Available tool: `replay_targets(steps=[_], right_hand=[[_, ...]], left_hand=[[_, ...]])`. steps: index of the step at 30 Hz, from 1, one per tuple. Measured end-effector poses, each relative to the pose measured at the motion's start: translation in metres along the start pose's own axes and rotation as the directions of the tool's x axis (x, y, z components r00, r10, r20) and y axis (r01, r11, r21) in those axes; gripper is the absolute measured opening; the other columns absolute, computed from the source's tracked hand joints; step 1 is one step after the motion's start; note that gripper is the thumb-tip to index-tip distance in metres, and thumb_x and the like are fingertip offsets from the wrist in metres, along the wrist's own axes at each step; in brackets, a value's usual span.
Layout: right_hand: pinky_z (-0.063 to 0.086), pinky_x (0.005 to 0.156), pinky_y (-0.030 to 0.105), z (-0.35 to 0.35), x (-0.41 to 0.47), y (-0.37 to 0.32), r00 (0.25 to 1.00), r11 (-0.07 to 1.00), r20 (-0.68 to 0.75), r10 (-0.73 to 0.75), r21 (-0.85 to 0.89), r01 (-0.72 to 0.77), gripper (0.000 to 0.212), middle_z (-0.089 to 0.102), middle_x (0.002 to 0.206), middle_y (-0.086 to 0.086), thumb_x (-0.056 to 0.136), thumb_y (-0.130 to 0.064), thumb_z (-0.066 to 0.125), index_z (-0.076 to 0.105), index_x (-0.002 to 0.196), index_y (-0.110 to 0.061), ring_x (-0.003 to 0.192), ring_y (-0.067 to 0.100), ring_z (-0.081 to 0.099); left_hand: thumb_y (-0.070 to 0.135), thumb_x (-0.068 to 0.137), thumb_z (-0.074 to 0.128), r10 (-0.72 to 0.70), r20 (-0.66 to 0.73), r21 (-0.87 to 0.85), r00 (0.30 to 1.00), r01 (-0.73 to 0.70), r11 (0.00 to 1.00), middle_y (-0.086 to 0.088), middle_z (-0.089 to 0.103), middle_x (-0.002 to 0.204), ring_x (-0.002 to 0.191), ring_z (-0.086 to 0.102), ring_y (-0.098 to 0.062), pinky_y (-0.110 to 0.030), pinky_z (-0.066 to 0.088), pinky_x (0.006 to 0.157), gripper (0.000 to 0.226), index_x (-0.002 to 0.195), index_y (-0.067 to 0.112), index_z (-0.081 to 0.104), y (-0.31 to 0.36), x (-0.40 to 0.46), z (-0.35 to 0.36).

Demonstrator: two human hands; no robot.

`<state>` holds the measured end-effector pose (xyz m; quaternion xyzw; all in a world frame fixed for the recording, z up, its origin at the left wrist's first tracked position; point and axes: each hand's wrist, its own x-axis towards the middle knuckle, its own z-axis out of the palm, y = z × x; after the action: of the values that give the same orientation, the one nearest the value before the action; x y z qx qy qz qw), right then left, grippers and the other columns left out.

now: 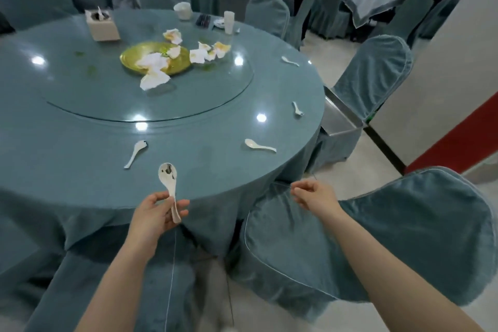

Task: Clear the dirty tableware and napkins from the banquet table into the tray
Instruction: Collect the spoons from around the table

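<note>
Spoons number five in all. One dirty spoon (170, 186) is pinched by its handle in the left hand (155, 214), bowl up, over the near edge of the round table (80, 148). Four more spoons lie on the cloth: one (136, 153) near the near edge, one (259, 145) toward the near right edge, one (297, 108) at the right edge, one (290, 61) at the far right. The right hand (314, 194) hangs beside the table with fingers loosely curled, holding nothing. Crumpled napkins (198, 53), several, lie on and around one gold plate (134, 58) on the glass turntable. One metal tray (340, 118) sits just off the table's right edge.
</note>
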<state>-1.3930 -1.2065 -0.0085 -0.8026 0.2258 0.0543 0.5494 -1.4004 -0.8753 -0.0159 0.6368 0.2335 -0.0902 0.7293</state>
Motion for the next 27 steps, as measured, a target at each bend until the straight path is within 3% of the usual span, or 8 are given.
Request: replay_targets(steps=[5,9,13,17,20,23,25,27], right_hand=[[0.048,0.065,0.022,0.012,0.062,-0.006,0.997,0.986,0.071,-0.042,-0.156,0.053,0.011,0.069,0.078,-0.003,0.085,-0.012,0.065,0.071,0.093,-0.017,0.066,0.009,0.059],[0.050,0.077,0.027,0.025,0.114,-0.012,0.990,0.958,0.106,-0.096,-0.260,0.121,0.011,0.069,0.086,-0.007,0.085,-0.014,0.063,0.070,0.089,-0.022,0.084,0.012,0.064],[0.038,0.073,0.020,0.037,0.173,-0.020,0.976,0.894,0.168,-0.141,-0.401,0.198,0.018,0.065,0.088,-0.010,0.088,-0.016,0.058,0.071,0.101,-0.020,0.083,0.010,0.060],[0.039,0.069,0.023,0.054,0.225,-0.027,0.959,0.815,0.238,-0.152,-0.519,0.258,0.026,0.068,0.090,-0.004,0.089,-0.015,0.054,0.071,0.108,-0.017,0.081,0.017,0.060],[0.043,0.086,0.030,0.074,0.251,-0.029,0.938,0.780,0.280,-0.203,-0.533,0.327,0.033,0.065,0.114,0.008,0.089,-0.011,0.057,0.062,0.122,-0.010,0.105,0.026,0.060],[0.042,0.093,0.035,0.094,0.269,-0.028,0.935,0.748,0.315,-0.161,-0.579,0.324,0.043,0.061,0.121,0.012,0.091,-0.020,0.058,0.053,0.132,-0.011,0.113,0.030,0.056],[0.045,0.091,0.036,0.104,0.276,-0.027,0.934,0.741,0.333,-0.129,-0.593,0.314,0.038,0.063,0.115,0.011,0.090,-0.024,0.060,0.058,0.126,-0.012,0.108,0.030,0.058],[0.049,0.083,0.035,0.113,0.282,-0.027,0.928,0.732,0.352,-0.119,-0.600,0.322,0.022,0.068,0.103,0.009,0.088,-0.023,0.063,0.067,0.107,-0.013,0.098,0.029,0.062]], left_hand=[[0.011,0.100,0.044,-0.044,-0.081,-0.047,0.996,0.041,0.998,-0.004,0.074,0.073,0.054,0.068,-0.012,-0.017,0.052,0.046,0.016,0.115,0.006,0.047,-0.001,0.018,0.000],[0.010,0.100,0.044,-0.072,-0.181,-0.051,0.981,0.064,0.997,-0.010,0.071,0.088,0.068,0.067,-0.019,-0.027,0.051,0.062,0.022,0.120,0.002,0.047,0.002,0.038,0.008],[0.010,0.100,0.043,-0.085,-0.286,-0.077,0.955,0.065,0.995,-0.013,0.070,0.094,0.065,0.068,-0.018,-0.030,0.048,0.066,0.016,0.114,0.005,0.049,0.009,0.059,0.025],[0.010,0.099,0.044,-0.105,-0.354,-0.073,0.929,0.085,0.994,-0.013,0.070,0.092,0.077,0.065,-0.027,-0.032,0.048,0.067,0.022,0.119,0.001,0.048,0.016,0.077,0.035],[0.010,0.098,0.048,-0.112,-0.434,-0.057,0.894,0.097,0.994,-0.010,0.072,0.088,0.075,0.067,-0.025,-0.029,0.051,0.060,0.020,0.116,0.002,0.052,0.015,0.084,0.030],[0.010,0.096,0.050,-0.123,-0.509,-0.062,0.852,0.107,0.992,-0.007,0.074,0.084,0.066,0.070,-0.018,-0.023,0.052,0.053,0.015,0.111,0.007,0.054,0.008,0.085,0.021],[0.009,0.096,0.050,-0.145,-0.537,-0.086,0.831,0.116,0.989,-0.008,0.074,0.084,0.061,0.069,-0.014,-0.024,0.051,0.054,0.014,0.110,0.008,0.054,0.004,0.087,0.015],[0.008,0.097,0.049,-0.170,-0.556,-0.116,0.814,0.126,0.985,-0.010,0.073,0.087,0.064,0.069,-0.016,-0.022,0.051,0.051,0.015,0.112,0.007,0.054,0.002,0.091,0.007]])
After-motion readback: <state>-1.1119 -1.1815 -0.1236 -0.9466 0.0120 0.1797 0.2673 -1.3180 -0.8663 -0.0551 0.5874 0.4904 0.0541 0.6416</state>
